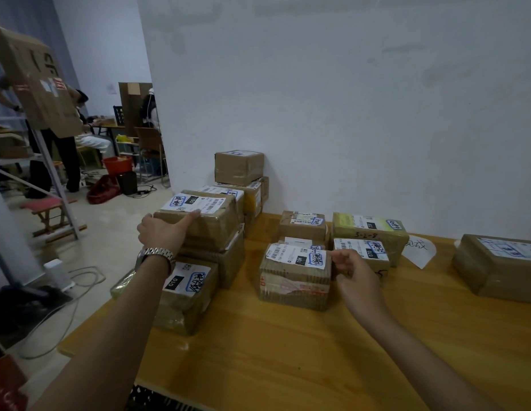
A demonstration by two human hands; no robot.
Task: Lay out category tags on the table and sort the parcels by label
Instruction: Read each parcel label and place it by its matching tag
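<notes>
The left hand [165, 232] grips the near corner of the stack-top parcel [208, 226] at the left end of the tabletop [288, 351], while the right hand [356, 272] pinches the right edge of the middle parcel [294, 281], probably to compare their blue-circled labels.

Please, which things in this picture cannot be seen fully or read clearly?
Head view:
White paper tag with handwriting: partly behind a green-topped brown cardboard parcel.
Rightmost brown cardboard parcel: cut by the right edge.
Printed white labels: text too small, blurred.
Left hand: fingers hidden behind the hand itself.
</notes>
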